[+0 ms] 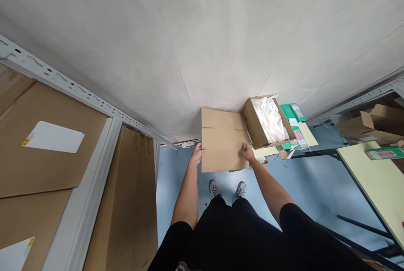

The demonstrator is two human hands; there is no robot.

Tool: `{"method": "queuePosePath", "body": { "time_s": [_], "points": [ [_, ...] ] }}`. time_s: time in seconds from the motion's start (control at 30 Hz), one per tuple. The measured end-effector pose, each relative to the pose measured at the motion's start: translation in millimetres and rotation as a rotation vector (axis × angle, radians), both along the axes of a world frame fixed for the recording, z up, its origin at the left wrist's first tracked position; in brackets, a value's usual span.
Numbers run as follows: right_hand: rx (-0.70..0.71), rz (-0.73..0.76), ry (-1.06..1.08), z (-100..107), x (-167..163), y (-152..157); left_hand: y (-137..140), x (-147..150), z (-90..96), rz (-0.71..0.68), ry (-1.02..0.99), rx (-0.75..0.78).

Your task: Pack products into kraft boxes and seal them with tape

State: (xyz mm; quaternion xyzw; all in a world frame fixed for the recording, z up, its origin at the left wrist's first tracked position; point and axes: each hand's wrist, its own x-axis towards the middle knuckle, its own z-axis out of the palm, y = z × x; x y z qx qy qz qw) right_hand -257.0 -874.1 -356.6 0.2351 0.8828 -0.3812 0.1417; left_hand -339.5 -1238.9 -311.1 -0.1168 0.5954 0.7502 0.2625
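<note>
Two edges of the cardboard [223,140] are pinched by left hand [197,154] and right hand [248,152], just beside the box [256,124]; a rightward swing could jolt the box, a slack grip drop the cardboard.

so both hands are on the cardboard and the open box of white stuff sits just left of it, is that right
Not quite, the side is wrong: the head view shows the open box of white stuff just right of the cardboard. The left hand and right hand are indeed both on the cardboard.
</note>
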Motion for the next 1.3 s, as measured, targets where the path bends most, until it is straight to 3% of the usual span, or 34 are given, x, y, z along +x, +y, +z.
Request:
{"method": "queuePosePath", "body": {
  "time_s": [0.17, 0.27, 0.37, 0.53, 0.7, 0.83, 0.93, 1.1, 1.3],
  "points": [
    [-0.407, -0.292, 0.12, 37, 1, 1, -32, -9, 29.2, -0.075, -0.012, 0.133],
    [-0.663, -0.306, 0.187, 74, 0, 10, -54, -15, 37.9, -0.028, 0.013, 0.141],
    [-0.81, -0.227, 0.215, 121, -6, 27, -58, -26, 49.4, -0.009, 0.06, 0.16],
    [-0.873, -0.19, 0.371, 200, -19, 69, -18, -48, 85.3, -0.106, 0.101, 0.187],
    [-0.824, -0.161, 0.428, 249, -11, 130, 33, -48, 123.5, -0.207, 0.154, 0.162],
    [-0.808, -0.188, 0.472, 267, 30, 184, 83, -34, 148.8, -0.295, 0.204, 0.12],
    [-0.82, -0.23, 0.47, 273, 79, 230, 138, -20, 167.4, -0.331, 0.253, 0.086],
    [-0.793, -0.316, 0.506, 262, 179, 325, 258, 8, 187.1, -0.461, 0.285, 0.051],
    [-0.67, -0.53, 0.585, 236, 313, 430, 410, 56, 180.9, -0.648, 0.199, 0.061]
  ]
}}
